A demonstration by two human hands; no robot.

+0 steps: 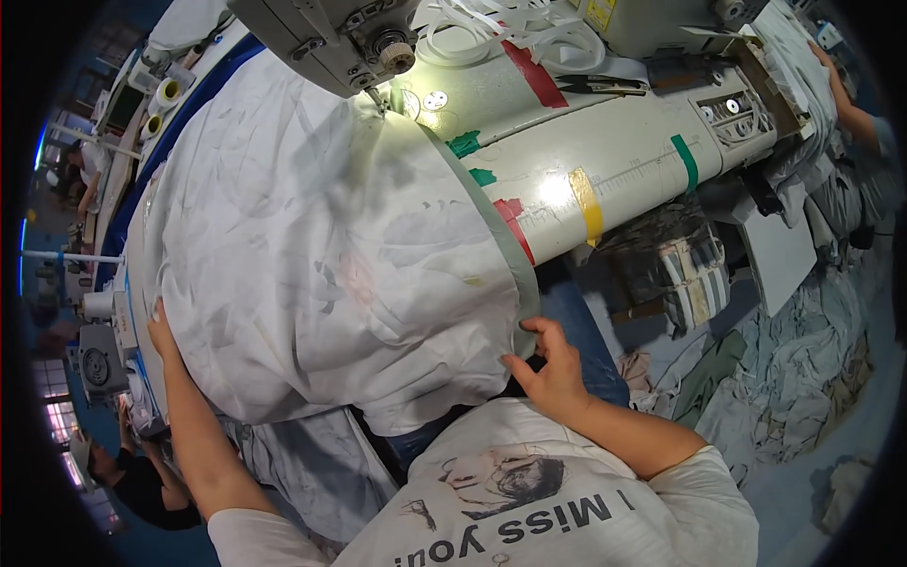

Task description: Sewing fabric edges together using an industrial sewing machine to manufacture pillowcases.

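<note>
A wide white cloth [283,217] with a grey-green edge band [496,222] lies over the sewing machine's bed and drapes down toward my lap. Its far part reaches under the sewing machine head [331,42], beside the lit needle area. My right hand [557,373] pinches the banded edge at the near right, thumb and forefinger on the cloth. At the cloth's left side, my left hand [163,333] grips the edge, with most of its fingers hidden. Faint coloured patches show through the fabric.
White tape [510,33] lies in loops behind the machine bed, near black-handled snips [605,85]. Coloured tape strips mark the bed [633,156]. Cloth heaps [784,378] lie at the right. Thread cones [168,93] stand far left. Another person [146,482] works at lower left; another person's arm [850,118] shows at right.
</note>
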